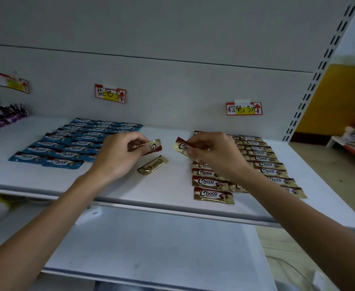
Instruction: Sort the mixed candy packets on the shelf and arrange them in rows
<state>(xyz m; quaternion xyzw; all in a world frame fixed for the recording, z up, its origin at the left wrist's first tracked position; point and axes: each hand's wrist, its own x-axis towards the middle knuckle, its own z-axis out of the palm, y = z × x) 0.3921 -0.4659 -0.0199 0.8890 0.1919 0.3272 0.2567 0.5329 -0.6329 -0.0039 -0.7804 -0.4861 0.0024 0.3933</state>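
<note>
The left hand (pixel 117 156) pinched a gold packet (pixel 154 146) over the middle of the shelf (pixel 130 190). The right hand (pixel 212 154) pinched a second packet (pixel 180 146) near it, the two not touching. A third packet (pixel 152 165) lay tilted on the shelf between the hands, toward the front edge. Blue rows (pixel 67 143) lay left of the hands and gold rows (pixel 264 164) to their right, both running from back to front.
</note>
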